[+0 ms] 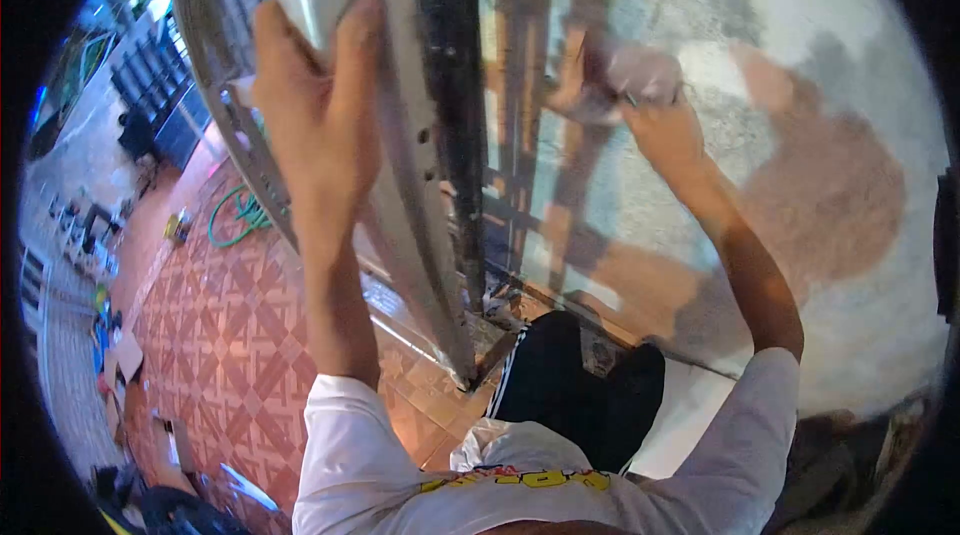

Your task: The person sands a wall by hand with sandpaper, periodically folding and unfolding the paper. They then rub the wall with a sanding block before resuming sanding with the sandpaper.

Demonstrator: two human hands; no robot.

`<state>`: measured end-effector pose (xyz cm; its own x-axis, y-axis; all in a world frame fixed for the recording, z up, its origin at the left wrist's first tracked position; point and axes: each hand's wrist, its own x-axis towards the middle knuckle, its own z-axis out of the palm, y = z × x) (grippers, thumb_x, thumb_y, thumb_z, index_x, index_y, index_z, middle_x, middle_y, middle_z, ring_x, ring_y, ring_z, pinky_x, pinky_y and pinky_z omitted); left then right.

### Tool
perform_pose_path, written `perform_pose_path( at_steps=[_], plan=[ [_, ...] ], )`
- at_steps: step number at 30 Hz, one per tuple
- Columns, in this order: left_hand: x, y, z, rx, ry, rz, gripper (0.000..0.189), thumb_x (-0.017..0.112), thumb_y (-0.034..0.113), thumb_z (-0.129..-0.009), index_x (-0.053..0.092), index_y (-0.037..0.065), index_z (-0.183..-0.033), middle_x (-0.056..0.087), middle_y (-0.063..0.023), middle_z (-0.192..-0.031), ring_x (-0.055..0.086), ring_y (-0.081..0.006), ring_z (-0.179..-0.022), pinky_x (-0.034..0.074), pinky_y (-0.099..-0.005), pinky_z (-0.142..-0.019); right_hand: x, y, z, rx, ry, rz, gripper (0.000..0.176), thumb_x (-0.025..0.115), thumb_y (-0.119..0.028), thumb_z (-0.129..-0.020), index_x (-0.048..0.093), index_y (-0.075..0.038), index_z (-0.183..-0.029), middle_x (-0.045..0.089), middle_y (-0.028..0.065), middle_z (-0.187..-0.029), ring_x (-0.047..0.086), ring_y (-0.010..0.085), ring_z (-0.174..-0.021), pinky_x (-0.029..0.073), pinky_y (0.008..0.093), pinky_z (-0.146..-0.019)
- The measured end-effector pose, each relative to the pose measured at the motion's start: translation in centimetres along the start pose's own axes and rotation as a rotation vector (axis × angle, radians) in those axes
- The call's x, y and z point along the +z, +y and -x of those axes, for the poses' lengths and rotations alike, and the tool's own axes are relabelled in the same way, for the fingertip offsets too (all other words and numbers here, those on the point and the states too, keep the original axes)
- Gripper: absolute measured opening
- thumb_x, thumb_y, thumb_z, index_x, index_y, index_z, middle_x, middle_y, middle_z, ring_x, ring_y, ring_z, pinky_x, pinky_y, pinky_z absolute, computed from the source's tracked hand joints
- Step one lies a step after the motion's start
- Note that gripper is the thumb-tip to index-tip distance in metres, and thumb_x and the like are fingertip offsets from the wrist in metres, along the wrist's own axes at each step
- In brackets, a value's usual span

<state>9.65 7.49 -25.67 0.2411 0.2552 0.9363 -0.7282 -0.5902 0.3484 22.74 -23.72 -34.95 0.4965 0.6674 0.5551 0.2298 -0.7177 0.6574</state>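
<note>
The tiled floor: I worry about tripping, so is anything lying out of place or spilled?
A green hose lies in loose loops on the tiles and could catch a foot. Small debris sits at the foot of the window frame, looking untidy. No spill is evident.

The person had on a plain white short-sleeved tee (500,500), yellow and red print across the front; black pants (545,375) too, white stripes down the side.

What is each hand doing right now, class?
Left hand: fingers gripping the pale frame.
Right hand: closed on a pale wad, blurred.
</note>
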Motion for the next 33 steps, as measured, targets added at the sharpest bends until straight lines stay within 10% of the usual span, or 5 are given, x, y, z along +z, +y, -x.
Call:
perform_pose_path(
  at_steps=[8,15,22,23,33],
  plan=[
    [-0.1,0.9,0.2,-0.059,0.015,-0.107,0.026,0.063,0.019,-0.094,0.058,-0.003,-0.108,0.061,-0.0036,-0.089,0.053,-0.0073,-0.076,0.044,-0.0203,-0.068,-0.2,10.6,-3.2,0.656,0.791,0.412,0.05,0.048,-0.01,-0.094,0.045,-0.023,-0.142,0.042,0.0036,-0.149,0.024,0.035,-0.143,0.017,0.0555,-0.115],
    [-0.2,0.2,0.1,-0.081,0.012,-0.03,0.032,0.062,0.024,-0.095,0.057,-0.001,-0.113,0.062,-0.0045,-0.092,0.055,-0.0071,-0.074,0.044,-0.0195,-0.066,8.9,-9.2,0.1,-0.202,0.21,-0.284,0.026,0.061,-0.018,-0.075,0.074,-0.008,-0.095,0.065,0.003,-0.118,0.05,0.0281,-0.125,0.023,0.05,-0.117],
    [0.0,0.5,0.1,-0.148,-0.01,-0.052,0.032,0.063,0.024,-0.095,0.057,-0.002,-0.112,0.062,-0.0039,-0.093,0.054,-0.0084,-0.079,0.044,-0.0211,-0.071,-5.1,8.3,-3.1,0.231,-0.269,-0.115,0.022,0.05,-0.017,-0.093,0.066,-0.009,-0.105,0.065,0.0165,-0.102,0.066,0.0269,-0.09,0.057,0.0391,-0.068],
    [0.2,0.7,0.1,-0.103,0.017,-0.019,0.031,0.063,0.024,-0.094,0.057,-0.002,-0.111,0.062,-0.0036,-0.093,0.054,-0.0086,-0.079,0.043,-0.0212,-0.072,-1.5,12.8,-1.4,0.581,0.419,-0.675,0.019,0.052,-0.016,-0.091,0.066,-0.007,-0.1,0.066,0.0184,-0.091,0.065,0.0303,-0.082,0.053,0.044,-0.075],
    [-0.5,0.2,0.1,-0.128,-0.023,-0.18,0.031,0.06,0.024,-0.095,0.057,-0.003,-0.11,0.064,-0.0071,-0.094,0.058,-0.0117,-0.08,0.047,-0.0239,-0.071,-8.2,20.0,9.7,0.722,0.657,0.321,0.057,0.053,-0.006,-0.091,0.042,-0.018,-0.145,0.035,0.0028,-0.153,0.03,0.0469,-0.136,0.024,0.0618,-0.109]
  ],
)
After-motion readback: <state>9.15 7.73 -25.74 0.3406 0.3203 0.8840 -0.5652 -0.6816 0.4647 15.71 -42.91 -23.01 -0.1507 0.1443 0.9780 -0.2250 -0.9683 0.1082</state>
